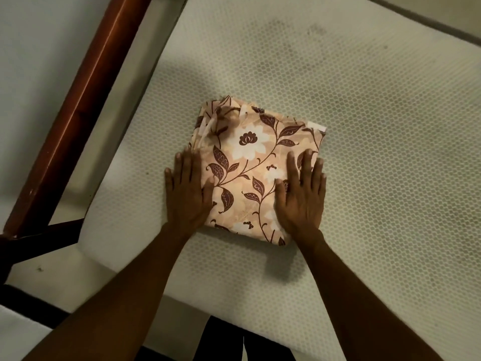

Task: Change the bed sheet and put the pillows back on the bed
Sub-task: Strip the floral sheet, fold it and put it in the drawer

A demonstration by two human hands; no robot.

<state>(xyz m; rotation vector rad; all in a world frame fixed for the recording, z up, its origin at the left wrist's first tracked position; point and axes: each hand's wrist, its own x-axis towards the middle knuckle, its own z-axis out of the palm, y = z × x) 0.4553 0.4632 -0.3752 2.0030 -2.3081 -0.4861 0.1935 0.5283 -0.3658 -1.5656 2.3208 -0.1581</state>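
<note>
On the near-left part of the bare mattress (364, 126), the folded floral sheet (250, 157) lies in a square, my left hand (190, 194) flat along its left edge and my right hand (302, 199) flat on its near-right part, both with fingers straight and gripping nothing. I judge the bed is already stripped, but this fresh sheet is not yet opened, spread or tucked, and no pillows are in view, so most of the job is left.

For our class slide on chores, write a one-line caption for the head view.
Left hand and right hand rest flat on a folded floral sheet lying on the bare mattress.
</note>
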